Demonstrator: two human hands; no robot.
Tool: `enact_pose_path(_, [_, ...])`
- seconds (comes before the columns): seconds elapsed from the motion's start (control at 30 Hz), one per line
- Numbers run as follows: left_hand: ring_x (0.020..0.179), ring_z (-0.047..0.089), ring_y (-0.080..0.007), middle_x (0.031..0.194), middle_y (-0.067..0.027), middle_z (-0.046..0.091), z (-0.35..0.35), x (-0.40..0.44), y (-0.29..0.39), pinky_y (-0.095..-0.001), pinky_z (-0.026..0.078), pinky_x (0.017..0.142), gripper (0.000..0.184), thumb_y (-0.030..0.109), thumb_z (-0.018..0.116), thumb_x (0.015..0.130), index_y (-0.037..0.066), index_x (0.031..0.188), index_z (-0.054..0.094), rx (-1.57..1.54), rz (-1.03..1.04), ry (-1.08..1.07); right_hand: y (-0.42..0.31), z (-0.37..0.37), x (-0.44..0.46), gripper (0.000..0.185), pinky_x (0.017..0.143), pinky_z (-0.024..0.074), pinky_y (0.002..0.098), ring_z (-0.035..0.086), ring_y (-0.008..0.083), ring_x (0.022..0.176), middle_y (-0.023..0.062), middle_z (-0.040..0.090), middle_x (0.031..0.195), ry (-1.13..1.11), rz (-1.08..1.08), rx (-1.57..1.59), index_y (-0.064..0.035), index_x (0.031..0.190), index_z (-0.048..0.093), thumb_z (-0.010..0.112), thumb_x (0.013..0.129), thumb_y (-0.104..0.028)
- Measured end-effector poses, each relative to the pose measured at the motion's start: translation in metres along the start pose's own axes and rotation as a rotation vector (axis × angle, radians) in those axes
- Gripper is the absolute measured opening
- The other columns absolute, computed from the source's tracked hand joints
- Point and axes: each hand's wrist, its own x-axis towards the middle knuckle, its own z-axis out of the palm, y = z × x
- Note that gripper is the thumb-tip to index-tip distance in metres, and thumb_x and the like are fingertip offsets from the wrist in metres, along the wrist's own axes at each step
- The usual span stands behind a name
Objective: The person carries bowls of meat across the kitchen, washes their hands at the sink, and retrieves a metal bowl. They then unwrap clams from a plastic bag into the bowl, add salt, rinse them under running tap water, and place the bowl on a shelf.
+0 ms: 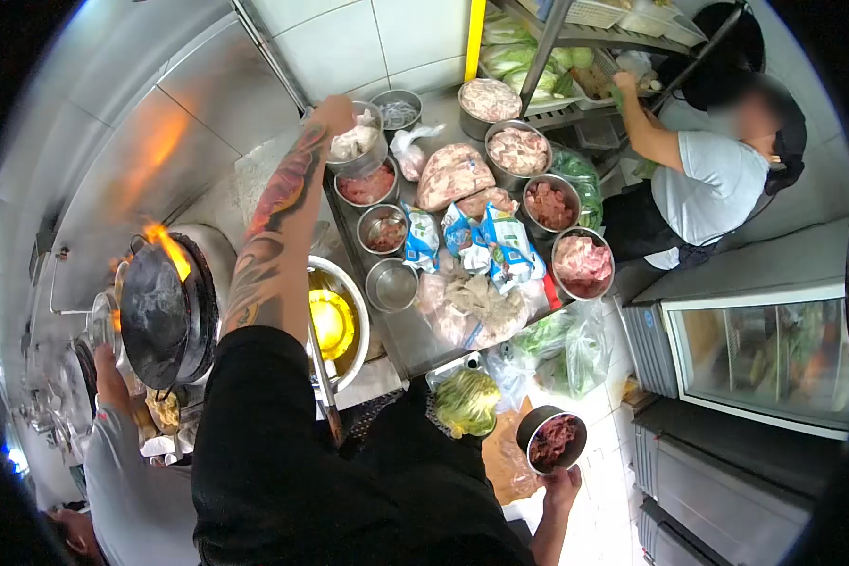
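My left hand [334, 115], on the tattooed arm, grips the rim of a metal pot [360, 167] holding pale pieces. That pot is over or beside a pot of pink meat [366, 185]; whether they touch is unclear. At the lower right, my right hand [562, 483] holds a metal pot [530, 426] of dark red meat by its near edge. Near my left hand are a small metal pot [396, 97] and a knotted plastic bag [410, 153]. Large meat pieces [455, 176] and blue-white packages [509, 247] lie mid-table.
Flames rise by a black wok [156, 307] at left, where a co-worker's hand [106, 358] shows. A pot of yellow liquid [357, 368] stands beside my arm. Another person [707, 189] reaches to a vegetable shelf [585, 36]. A glass-fronted fridge [759, 357] is at right.
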Motion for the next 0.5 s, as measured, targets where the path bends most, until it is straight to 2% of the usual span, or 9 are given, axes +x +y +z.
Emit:
enact_pose_path(0.03, [0.088,0.068,-0.0402,0.098,-0.0209,0.071,0.011,-0.007,0.0,-0.0461,0.056,0.079,0.029,0.028,0.071,0.077,0.008,0.097,0.074,-0.001,-0.001,-0.001,-0.001,-0.002,0.001,0.009,0.052,0.0589,0.0321,0.068,0.0228,0.066,0.0132,0.066,0.085,-0.003,0.007,-0.033,-0.0043,0.092,0.053,0.06,0.086,-0.002])
enact_pose_path(0.1, [0.093,0.069,-0.0389,0.097,-0.0206,0.072,0.026,-0.042,0.005,-0.0453,0.057,0.082,0.035,0.031,0.071,0.078,0.003,0.098,0.073,-0.425,-0.412,0.389,-0.001,-0.004,0.003,0.009,0.052,0.0587,0.032,0.067,0.0224,0.065,0.0126,0.066,0.085,-0.002,0.0,-0.026,-0.0045,0.092,0.053,0.059,0.087,-0.003])
enact_pose_path(0.13, [0.093,0.069,-0.0389,0.097,-0.0206,0.072,0.037,-0.057,0.01,-0.0453,0.057,0.082,0.035,0.031,0.071,0.078,0.003,0.098,0.073,-0.419,-0.414,0.385,0.0,-0.005,0.001,0.008,0.052,0.0585,0.0319,0.066,0.022,0.065,0.0121,0.066,0.084,-0.002,-0.004,-0.014,-0.0046,0.092,0.052,0.059,0.087,-0.003])
enact_pose_path(0.2, [0.088,0.072,-0.0328,0.091,-0.0181,0.073,0.059,-0.078,0.02,-0.0407,0.058,0.077,0.035,0.03,0.07,0.081,-0.002,0.094,0.071,-0.159,-0.924,0.483,0.0,-0.009,0.001,0.009,0.052,0.0582,0.0316,0.066,0.0217,0.065,0.0117,0.066,0.084,-0.009,-0.003,-0.006,-0.0047,0.092,0.053,0.059,0.087,-0.003])
enact_pose_path(0.23, [0.088,0.072,-0.0328,0.091,-0.0181,0.073,0.064,-0.083,0.016,-0.0407,0.058,0.077,0.035,0.03,0.07,0.081,-0.002,0.094,0.071,-0.16,-0.923,0.488,0.0,-0.01,0.002,0.009,0.052,0.0579,0.0314,0.066,0.0214,0.064,0.0112,0.066,0.085,-0.009,-0.008,0.008,-0.0048,0.093,0.053,0.059,0.086,-0.003])
enact_pose_path(0.3, [0.079,0.072,-0.025,0.085,-0.0144,0.072,0.074,-0.083,0.004,-0.037,0.059,0.072,0.029,0.026,0.068,0.082,-0.002,0.088,0.069,-1.197,-1.142,0.128,-0.005,-0.009,0.0,0.011,0.052,0.0579,0.0313,0.066,0.0211,0.065,0.0108,0.066,0.085,0.016,-0.013,0.018,-0.0054,0.094,0.052,0.059,0.085,-0.002])
enact_pose_path(0.33, [0.079,0.072,-0.025,0.085,-0.0144,0.072,0.081,-0.08,0.0,-0.037,0.059,0.072,0.029,0.026,0.068,0.082,-0.002,0.088,0.069,-1.199,-1.131,0.125,-0.005,-0.01,-0.003,0.013,0.052,0.0578,0.0311,0.066,0.0208,0.066,0.0104,0.066,0.086,0.041,-0.009,0.02,-0.006,0.094,0.052,0.058,0.084,-0.002])
enact_pose_path(0.4, [0.054,0.064,-0.022,0.068,-0.0122,0.068,0.09,-0.071,-0.003,-0.0417,0.055,0.049,0.023,0.018,0.065,0.078,-0.005,0.08,0.069,-1.588,-1.06,0.268,0.004,-0.02,-0.003,0.015,0.052,0.0575,0.0312,0.066,0.0207,0.066,0.0105,0.066,0.087,0.085,-0.013,0.036,-0.0064,0.095,0.052,0.058,0.083,-0.002])
enact_pose_path(0.5, [0.06,0.069,-0.0221,0.073,-0.0143,0.07,0.089,-0.054,0.013,-0.0383,0.059,0.055,0.018,0.016,0.064,0.077,-0.002,0.08,0.066,-1.373,-0.833,0.244,0.007,-0.028,-0.02,0.017,0.054,0.0565,0.0317,0.065,0.0206,0.067,0.0104,0.065,0.088,0.171,-0.012,0.065,-0.007,0.096,0.051,0.057,0.082,0.0])
